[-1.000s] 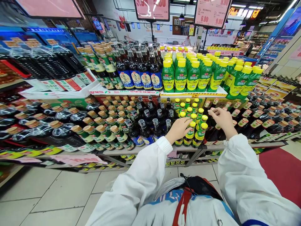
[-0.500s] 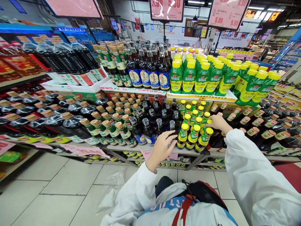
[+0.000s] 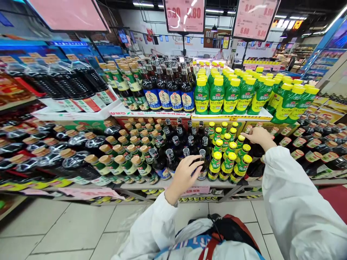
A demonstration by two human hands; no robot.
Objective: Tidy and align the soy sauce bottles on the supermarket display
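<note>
My left hand (image 3: pixel 187 175) is in front of the lower shelf, fingers spread and holding nothing. Its fingertips are beside a dark bottle with a silver cap (image 3: pixel 202 155); whether they touch it I cannot tell. Over the right end of the small yellow-capped sauce bottles (image 3: pixel 227 165) reaches my right hand (image 3: pixel 260 138), its thumb stretched out to the left and no bottle visible in it. Its other fingers are partly hidden. Dark bottles with red-and-white caps (image 3: pixel 285 141) stand close to its right.
Green yellow-capped squeeze bottles (image 3: pixel 231 97) and blue-labelled fish sauce bottles (image 3: pixel 175 95) line the upper tier. Large dark jugs (image 3: pixel 73 153) fill the left. Pink price signs (image 3: pixel 185 16) hang above. A backpack (image 3: pixel 233 231) is at my front, over the tiled floor (image 3: pixel 65 227).
My view has tilted up slightly, so the shelves sit lower. My right hand has moved up and back from the yellow-capped bottles. The left hand stays near the silver-capped bottles.
</note>
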